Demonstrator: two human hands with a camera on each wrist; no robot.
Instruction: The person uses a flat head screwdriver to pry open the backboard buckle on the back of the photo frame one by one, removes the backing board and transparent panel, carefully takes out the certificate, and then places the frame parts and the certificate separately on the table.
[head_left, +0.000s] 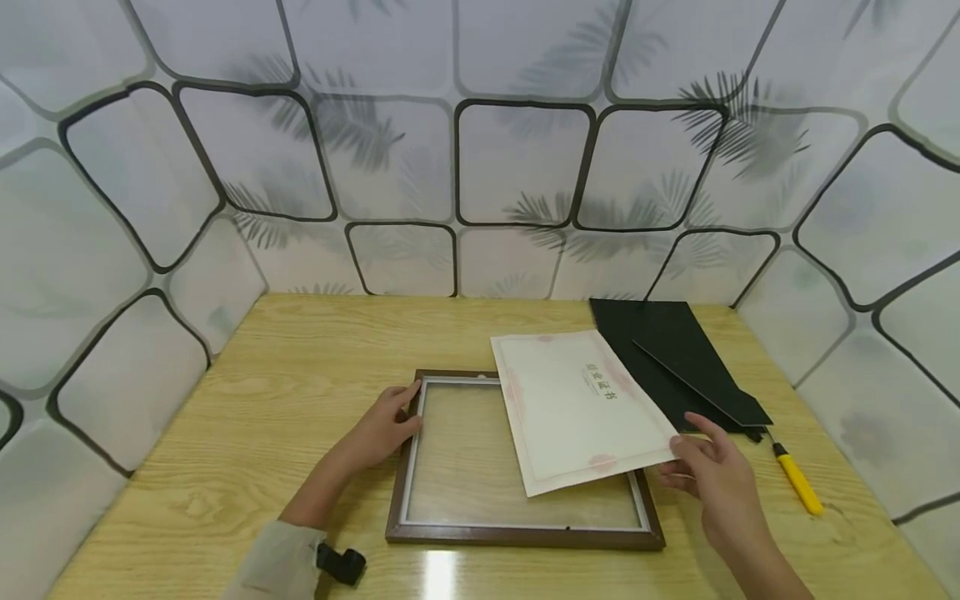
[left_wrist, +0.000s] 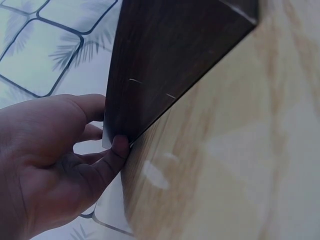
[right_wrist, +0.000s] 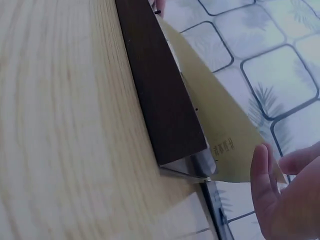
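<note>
A brown picture frame with a silver inner edge lies flat on the table, and the wood grain shows through its middle. At its upper left side, my left hand grips the frame's edge between thumb and fingers; the left wrist view shows this hand at the dark frame side. My right hand pinches the lower right corner of a cream certificate with pink patterning and printed characters. The certificate slants over the frame's right half. In the right wrist view, its tan underside rises above the frame.
Black boards, one lying askew over another, are at the back right of the wooden table. A yellow-handled tool lies by their near end, its tip partly hidden. Patterned curtain-like walls surround the table's back and sides.
</note>
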